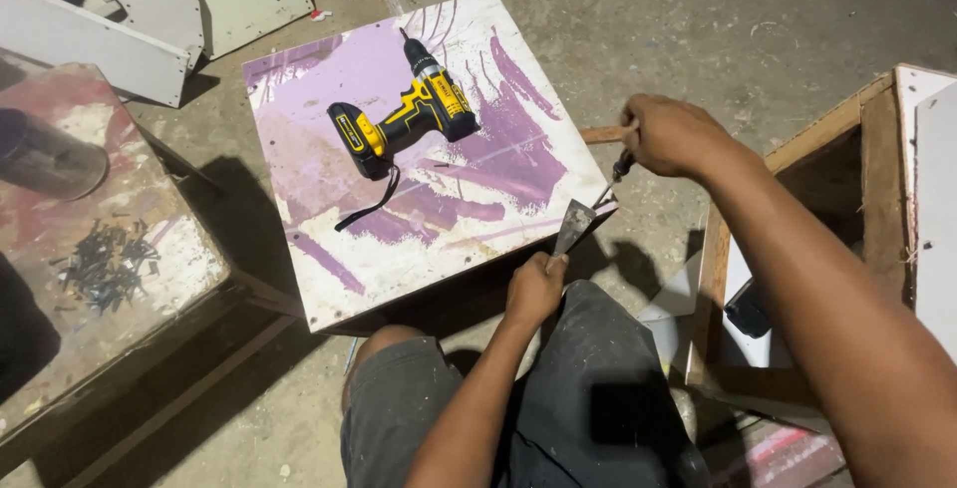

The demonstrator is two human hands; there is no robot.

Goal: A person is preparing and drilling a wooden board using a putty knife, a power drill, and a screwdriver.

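Concrete floor, purple-smeared desk point(329, 279): left hand point(535, 289) grips scraper point(574, 227), right hand point(670, 135) closed on screwdriver point(610, 181); tip contact unclear.

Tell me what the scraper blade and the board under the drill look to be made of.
The scraper, held by the left hand, looks like thin bare metal: grey, flat, dully shiny. The board looks like painted wood or plywood: white face with purple smears, brown edge showing. The drill looks like yellow and black plastic.

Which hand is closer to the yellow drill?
Left. The left hand grips a metal scraper just below the yellow drill; the right hand, holding a screwdriver, is farther out to its right.
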